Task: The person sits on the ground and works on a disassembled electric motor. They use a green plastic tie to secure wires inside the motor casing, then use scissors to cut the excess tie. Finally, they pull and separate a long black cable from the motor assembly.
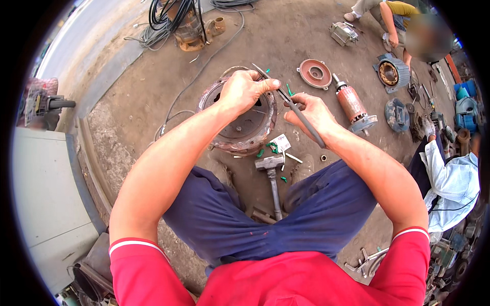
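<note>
My left hand (242, 93) is closed, its thumb pressed along the upper part of a long, slim dark metal tool (309, 124) with a pointed far end. Lower down, my right hand (315, 115) is curled round the same tool; fingers and palms hide part of it, and I cannot make out its exact kind. Both hands are held above a round, rusty metal housing (245, 137) on the ground. Between my legs lies a sledgehammer (274, 186), its head towards the housing. Green scraps (272, 148) and a white paper piece (280, 143) lie beside it.
A reddish round cover (314, 74), a motor rotor (351, 102) and a blue motor casing (392, 73) lie to the right. Two other people are at the right, one crouching (390, 25), one in a light blue shirt (451, 176). A cable (214, 53) trails at far left.
</note>
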